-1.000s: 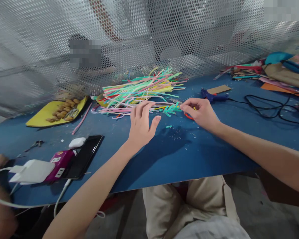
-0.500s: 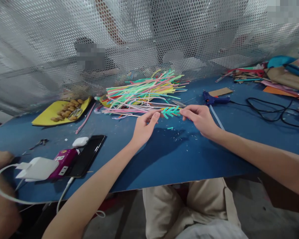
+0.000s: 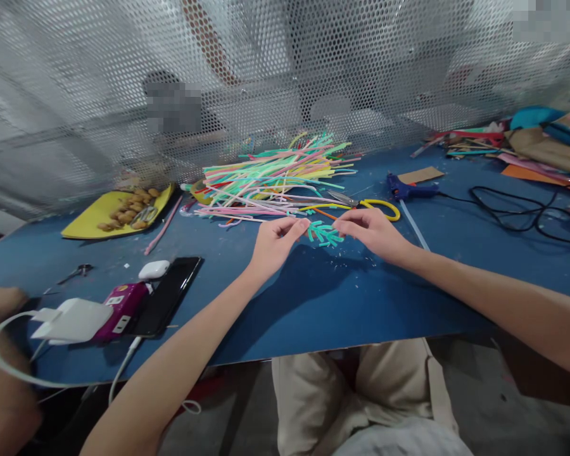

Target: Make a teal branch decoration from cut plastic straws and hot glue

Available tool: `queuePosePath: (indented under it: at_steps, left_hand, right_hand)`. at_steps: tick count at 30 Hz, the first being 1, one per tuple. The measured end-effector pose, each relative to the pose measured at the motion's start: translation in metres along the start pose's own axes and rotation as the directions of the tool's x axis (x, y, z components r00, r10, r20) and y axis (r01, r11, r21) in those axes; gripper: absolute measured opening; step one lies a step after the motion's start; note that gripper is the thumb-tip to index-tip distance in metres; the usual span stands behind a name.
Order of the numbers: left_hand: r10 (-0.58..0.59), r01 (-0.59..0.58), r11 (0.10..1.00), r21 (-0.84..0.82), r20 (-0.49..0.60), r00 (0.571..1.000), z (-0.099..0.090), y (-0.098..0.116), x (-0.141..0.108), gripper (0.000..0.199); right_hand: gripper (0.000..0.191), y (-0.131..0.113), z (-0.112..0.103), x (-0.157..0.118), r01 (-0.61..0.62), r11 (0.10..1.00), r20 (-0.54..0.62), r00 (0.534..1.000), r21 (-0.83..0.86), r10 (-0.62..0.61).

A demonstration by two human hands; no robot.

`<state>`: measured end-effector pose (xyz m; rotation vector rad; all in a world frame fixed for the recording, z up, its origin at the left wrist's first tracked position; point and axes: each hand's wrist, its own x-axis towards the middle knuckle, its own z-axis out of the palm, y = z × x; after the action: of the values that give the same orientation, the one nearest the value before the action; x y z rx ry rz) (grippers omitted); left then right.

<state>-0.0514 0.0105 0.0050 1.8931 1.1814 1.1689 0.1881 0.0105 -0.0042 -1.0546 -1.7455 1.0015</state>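
Observation:
Between my two hands is a small turquoise sprig of fuzzy pipe cleaner (image 3: 323, 233), with short side branches like a leafy twig. My left hand (image 3: 276, 246) pinches its left end between thumb and fingers. At the right end, my right hand (image 3: 371, 233) is closed in a pinch on the branch tips; the exact contact is partly hidden by the fingers. Scissors with yellow handles (image 3: 384, 208) lie just behind my right hand. Beyond both hands spreads a pile of pipe cleaners (image 3: 275, 172) in pink, mint, yellow and white.
A blue glue gun (image 3: 412, 190) with a black cord lies to the right. On the left are a yellow tray (image 3: 88, 218) holding brown lumps, a phone (image 3: 171, 297), a white case (image 3: 154, 270) and a purple adapter (image 3: 123, 307). Another person's arm (image 3: 4, 354) rests at far left.
The sprig has come slightly lower and tilted, its right end down. My right hand has shifted a little left and down, uncovering the scissors' yellow handles.

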Motion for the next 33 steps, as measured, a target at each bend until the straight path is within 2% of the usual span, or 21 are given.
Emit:
queuePosePath:
  at_steps: [6,13,18,26,33]
  left_hand:
    - [0.016,-0.013,0.998,0.058,-0.043,0.999,0.002,0.011,-0.006,0.046]
    - [0.024,-0.019,0.996,0.086,-0.066,0.998,0.002,0.009,-0.007,0.045]
    - [0.011,-0.007,0.999,0.054,-0.074,0.997,0.002,0.007,-0.006,0.048]
    - [0.015,-0.012,0.999,0.034,-0.078,0.997,0.001,0.007,-0.005,0.049]
    - [0.024,-0.02,0.999,0.028,-0.114,0.993,0.002,0.006,-0.003,0.045]
  right_hand:
    - [0.029,-0.003,0.001,-0.004,0.005,1.0,0.053,0.999,0.016,-0.006]
    - [0.024,-0.011,0.001,-0.007,0.1,0.992,-0.007,0.995,-0.081,-0.101]
    - [0.024,-0.011,0.002,-0.008,0.125,0.987,-0.011,0.992,-0.101,-0.126]
    - [0.027,-0.01,0.001,-0.007,0.093,0.995,0.052,0.994,-0.031,-0.092]
    - [0.027,-0.009,0.0,-0.007,0.078,0.995,0.084,0.994,-0.066,-0.072]
